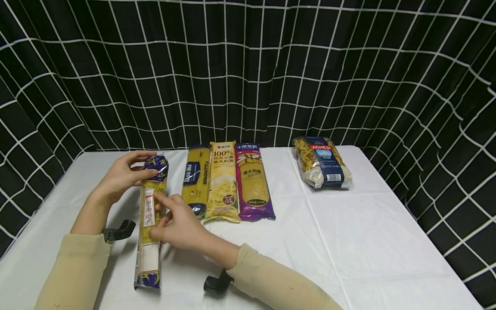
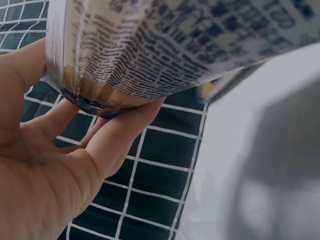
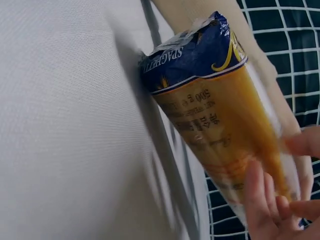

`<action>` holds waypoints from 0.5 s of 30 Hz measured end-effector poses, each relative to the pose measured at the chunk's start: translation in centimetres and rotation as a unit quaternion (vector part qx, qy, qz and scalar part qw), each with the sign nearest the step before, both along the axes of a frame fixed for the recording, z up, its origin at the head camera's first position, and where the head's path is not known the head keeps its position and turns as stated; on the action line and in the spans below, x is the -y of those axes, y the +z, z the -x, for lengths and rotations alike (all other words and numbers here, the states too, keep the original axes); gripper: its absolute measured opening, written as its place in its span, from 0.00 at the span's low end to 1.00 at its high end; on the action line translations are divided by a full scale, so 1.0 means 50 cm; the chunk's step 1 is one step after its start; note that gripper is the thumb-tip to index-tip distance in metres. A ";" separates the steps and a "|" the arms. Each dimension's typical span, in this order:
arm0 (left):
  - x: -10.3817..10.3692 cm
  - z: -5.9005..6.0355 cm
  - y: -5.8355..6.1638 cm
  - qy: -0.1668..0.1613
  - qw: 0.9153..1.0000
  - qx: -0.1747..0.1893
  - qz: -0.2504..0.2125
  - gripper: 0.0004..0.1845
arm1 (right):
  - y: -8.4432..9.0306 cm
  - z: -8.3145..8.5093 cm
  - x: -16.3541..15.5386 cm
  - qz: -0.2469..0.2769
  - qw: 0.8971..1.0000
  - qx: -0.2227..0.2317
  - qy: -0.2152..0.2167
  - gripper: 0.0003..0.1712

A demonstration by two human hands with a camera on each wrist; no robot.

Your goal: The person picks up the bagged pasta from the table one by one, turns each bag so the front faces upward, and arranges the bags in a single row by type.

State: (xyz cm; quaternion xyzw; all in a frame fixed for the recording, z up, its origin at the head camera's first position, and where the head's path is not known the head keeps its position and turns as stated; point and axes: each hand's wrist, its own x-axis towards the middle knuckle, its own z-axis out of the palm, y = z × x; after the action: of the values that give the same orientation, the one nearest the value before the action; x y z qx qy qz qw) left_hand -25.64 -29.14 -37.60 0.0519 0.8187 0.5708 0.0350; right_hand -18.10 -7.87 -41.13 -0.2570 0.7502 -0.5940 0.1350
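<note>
A long spaghetti packet with dark blue ends lies lengthwise on the white table, left of centre. My left hand grips its far end, fingers curled over the crimped top. My right hand holds the packet's middle from the right side, the fingertips pressed against the clear wrap. In the right wrist view the packet's near blue end rests on the cloth.
Three more long pasta packets lie side by side at the table's middle back. A bag of short pasta sits at the back right. A black grid curtain surrounds the table on all sides.
</note>
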 end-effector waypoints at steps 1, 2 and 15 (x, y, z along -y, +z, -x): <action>0.002 -0.001 0.000 0.000 1.000 -0.004 -0.006 0.33 | -0.001 0.001 0.000 0.011 1.000 0.008 -0.005 0.47; 0.005 -0.002 0.000 -0.002 1.000 -0.006 -0.015 0.32 | -0.004 0.003 0.001 0.021 1.000 0.012 -0.013 0.44; 0.009 -0.016 0.014 -0.051 0.992 -0.072 -0.089 0.23 | -0.034 0.014 0.017 0.102 0.987 0.117 -0.052 0.42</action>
State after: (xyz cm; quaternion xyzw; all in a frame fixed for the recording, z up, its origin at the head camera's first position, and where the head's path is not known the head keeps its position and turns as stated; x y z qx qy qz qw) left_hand -24.85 -29.58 -36.92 0.1371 0.7612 0.6339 0.0003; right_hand -18.81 -8.74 -42.84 -0.1595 0.6770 -0.6996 0.1637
